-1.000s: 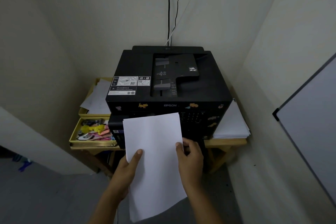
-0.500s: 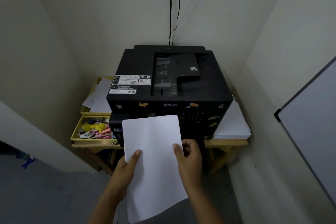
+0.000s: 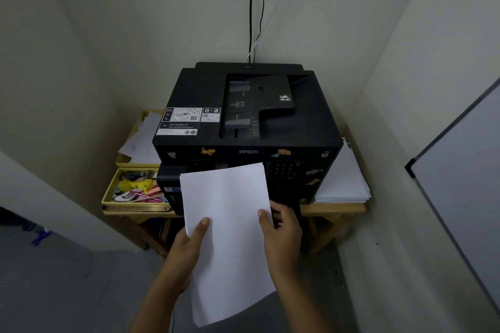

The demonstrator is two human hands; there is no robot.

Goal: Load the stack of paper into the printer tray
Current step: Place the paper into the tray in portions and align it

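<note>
Before glossy black printer, flat white paper

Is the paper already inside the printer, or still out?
Out: both hands hold the paper before the printer.

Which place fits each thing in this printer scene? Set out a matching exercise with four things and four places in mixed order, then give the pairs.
Things:
1. held paper
2. yellow tray
3. paper pile
4. cables

Places:
A. on the table, right of the printer
B. on the wall behind the printer
C. between left hand and right hand
D. left of the printer

Pairs: 1-C, 2-D, 3-A, 4-B
</note>
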